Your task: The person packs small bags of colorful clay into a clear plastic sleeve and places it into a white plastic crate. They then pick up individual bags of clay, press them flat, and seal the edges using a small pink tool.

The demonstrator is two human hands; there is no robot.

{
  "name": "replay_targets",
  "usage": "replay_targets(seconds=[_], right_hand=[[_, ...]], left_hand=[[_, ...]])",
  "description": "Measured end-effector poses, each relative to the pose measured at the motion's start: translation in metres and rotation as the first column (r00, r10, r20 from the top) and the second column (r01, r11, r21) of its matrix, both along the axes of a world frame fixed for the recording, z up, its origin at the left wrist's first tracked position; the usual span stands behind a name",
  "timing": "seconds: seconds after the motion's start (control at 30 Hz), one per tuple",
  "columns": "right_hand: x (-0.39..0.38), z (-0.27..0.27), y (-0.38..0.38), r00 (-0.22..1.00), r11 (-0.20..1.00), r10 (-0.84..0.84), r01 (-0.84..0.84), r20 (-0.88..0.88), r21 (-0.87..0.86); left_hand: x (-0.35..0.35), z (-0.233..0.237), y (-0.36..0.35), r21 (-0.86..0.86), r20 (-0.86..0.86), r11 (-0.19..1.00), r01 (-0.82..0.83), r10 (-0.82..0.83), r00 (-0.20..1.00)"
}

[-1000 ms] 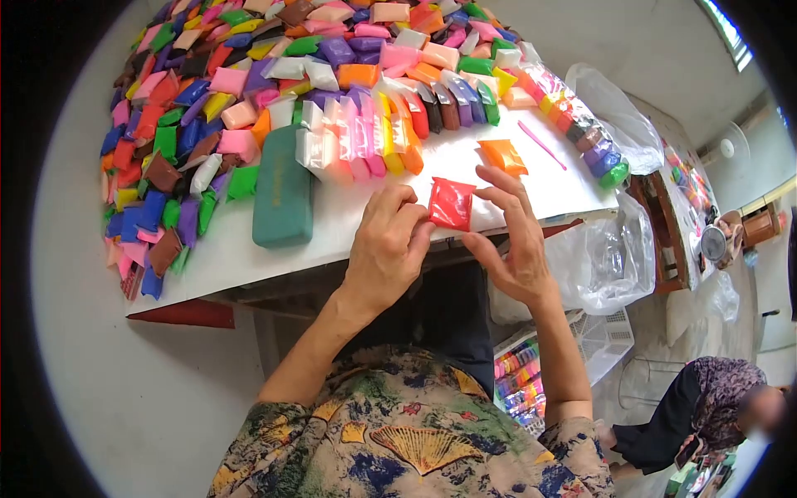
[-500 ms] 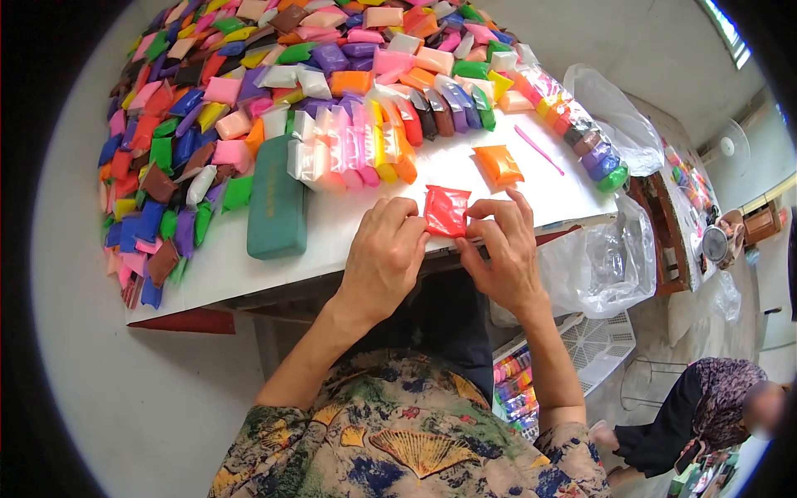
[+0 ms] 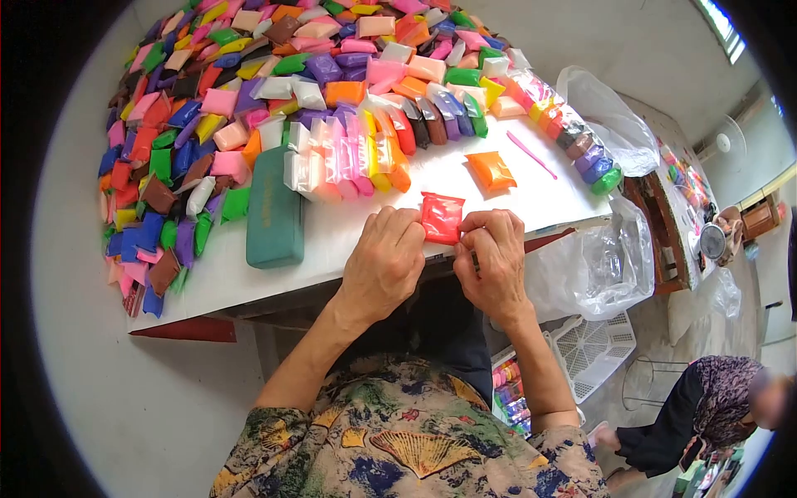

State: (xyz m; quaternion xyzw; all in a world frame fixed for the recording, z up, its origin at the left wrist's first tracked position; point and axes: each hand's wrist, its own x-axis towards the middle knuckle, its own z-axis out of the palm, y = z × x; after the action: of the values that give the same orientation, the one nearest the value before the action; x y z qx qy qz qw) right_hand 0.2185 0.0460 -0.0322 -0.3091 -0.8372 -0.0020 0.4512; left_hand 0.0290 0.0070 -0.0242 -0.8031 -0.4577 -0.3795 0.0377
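The red packet [image 3: 442,218] is at the front edge of the surface [image 3: 340,236]; with the grip of our left hand [image 3: 383,259] and right hand [image 3: 493,261] we pinch its sides. Pulling too strongly could perhaps tear its wrapper.

At bottom centre, the short-sleeved shirt [image 3: 378,415] is beige, blotched green and navy, with yellow fans [image 3: 422,455]. The trousers [image 3: 455,328] are dark.
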Motion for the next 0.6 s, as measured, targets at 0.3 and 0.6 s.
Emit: replay_targets(seconds=[0.3, 0.6], right_hand=[[0.002, 0.014, -0.008, 0.972, 0.981, -0.120, 0.086, -0.200, -0.172], [-0.002, 0.015, 0.019, 0.982, 0.952, -0.190, 0.180, -0.013, -0.248]], left_hand=[[-0.006, 0.003, 0.000, 0.070, 0.064, 0.997, 0.026, -0.030, 0.998], [0.018, 0.009, -0.004, 0.056, 0.085, 0.976, -0.213, 0.208, 0.975]])
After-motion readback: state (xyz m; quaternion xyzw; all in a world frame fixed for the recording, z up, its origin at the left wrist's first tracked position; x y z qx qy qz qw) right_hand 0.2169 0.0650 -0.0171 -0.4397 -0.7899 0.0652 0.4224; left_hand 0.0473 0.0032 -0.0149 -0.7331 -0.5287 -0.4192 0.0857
